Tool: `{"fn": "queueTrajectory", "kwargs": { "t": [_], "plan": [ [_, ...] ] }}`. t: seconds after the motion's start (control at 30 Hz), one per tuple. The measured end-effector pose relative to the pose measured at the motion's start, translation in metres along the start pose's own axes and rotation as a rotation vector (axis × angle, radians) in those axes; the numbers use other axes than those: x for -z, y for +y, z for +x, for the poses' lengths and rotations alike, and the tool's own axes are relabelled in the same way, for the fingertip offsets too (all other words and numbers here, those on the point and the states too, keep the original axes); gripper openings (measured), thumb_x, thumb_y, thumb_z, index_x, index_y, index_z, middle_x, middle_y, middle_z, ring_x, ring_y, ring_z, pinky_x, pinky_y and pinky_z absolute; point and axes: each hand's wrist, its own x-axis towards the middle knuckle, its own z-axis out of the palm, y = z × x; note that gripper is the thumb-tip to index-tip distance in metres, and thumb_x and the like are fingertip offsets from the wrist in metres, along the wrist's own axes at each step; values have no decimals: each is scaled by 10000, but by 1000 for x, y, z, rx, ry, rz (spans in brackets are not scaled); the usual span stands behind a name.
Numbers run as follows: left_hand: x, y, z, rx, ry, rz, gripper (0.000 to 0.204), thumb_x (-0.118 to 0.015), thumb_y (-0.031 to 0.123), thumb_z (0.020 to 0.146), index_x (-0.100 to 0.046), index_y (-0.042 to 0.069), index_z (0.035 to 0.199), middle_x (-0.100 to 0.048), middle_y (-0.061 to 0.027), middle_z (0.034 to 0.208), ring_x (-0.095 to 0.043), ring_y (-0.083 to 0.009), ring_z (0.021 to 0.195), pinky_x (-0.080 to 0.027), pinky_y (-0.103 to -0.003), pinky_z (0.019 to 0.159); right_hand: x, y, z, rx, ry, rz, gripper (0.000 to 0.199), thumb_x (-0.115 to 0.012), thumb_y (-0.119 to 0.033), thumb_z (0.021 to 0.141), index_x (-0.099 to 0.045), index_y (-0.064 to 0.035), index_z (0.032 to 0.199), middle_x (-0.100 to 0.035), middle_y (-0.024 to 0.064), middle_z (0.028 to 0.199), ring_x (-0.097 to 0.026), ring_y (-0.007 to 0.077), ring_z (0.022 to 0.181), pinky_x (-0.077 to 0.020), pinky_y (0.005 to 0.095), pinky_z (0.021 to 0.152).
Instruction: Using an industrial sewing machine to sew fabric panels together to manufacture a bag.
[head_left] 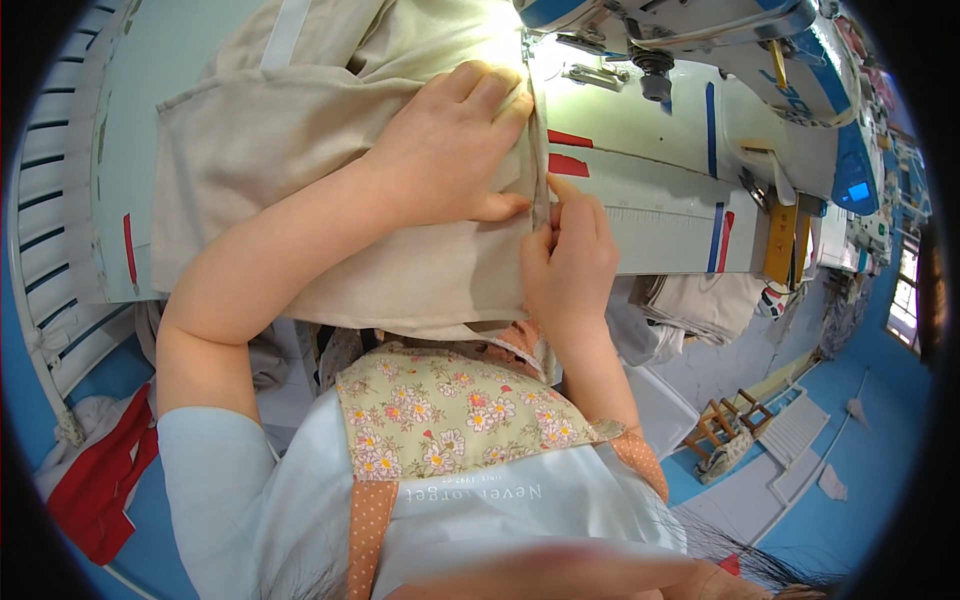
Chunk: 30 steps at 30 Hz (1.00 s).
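A large piece of beige cloth (400, 265) lies across the sewing table, its right edge folded into a narrow strip running up to the sewing machine (690, 30). My left hand (450, 150) rests on top of the cloth, fingers bent and pressing near the folded edge, thumb stretched well apart from them. Lower along the same edge, my right hand (575, 255) pinches the cloth between thumb and fingers, index finger extended upward. The lit needle area and metal presser parts (590, 75) are just beyond my left fingertips. What lies under the cloth is hidden.
A ruler scale (640, 215) and red and blue tape strips mark the table right of the cloth. A yellow-brown block (783, 240) stands at its right end. Folded cloths (700, 305) lie below. White metal bars (45, 200) line the left, near a red cloth (105, 480).
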Motion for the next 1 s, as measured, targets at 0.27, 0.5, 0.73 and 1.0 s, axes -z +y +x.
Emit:
{"fn": "queueTrajectory", "kwargs": {
  "t": [0.27,0.5,0.73,1.0],
  "plan": [
    [2,0,-5,4,-17,-18,702,-826,439,731,-619,6,1244,-566,-180,1307,-505,-353,1246,-452,-429,1063,-5,-1,-19,103,54,-100,431,-658,42,758,-645,-13,1185,-567,101,796,-584,297,669,-482,413,564],
    [2,-2,-9,2,-20,-89,689,-863,343,718,-599,67,1291,-527,-166,1394,-482,-386,1287,-472,-459,1051,-3,0,-25,100,62,-55,454,-680,39,751,-652,-22,1200,-558,90,775,-580,273,647,-469,391,537],
    [1,-3,-11,23,-28,-119,664,-858,312,722,-605,77,1289,-548,-130,1383,-483,-365,1297,-458,-454,1070,-6,3,-27,136,76,-65,471,-683,41,744,-658,-34,1209,-534,86,758,-566,276,617,-462,399,521],
    [2,-6,-13,-31,-18,-151,566,-808,201,756,-624,76,1276,-573,-100,1357,-490,-348,1297,-457,-452,1071,-4,2,-32,149,71,-90,517,-679,45,721,-657,-35,1231,-512,82,751,-555,278,602,-464,408,512]
  ]
}}
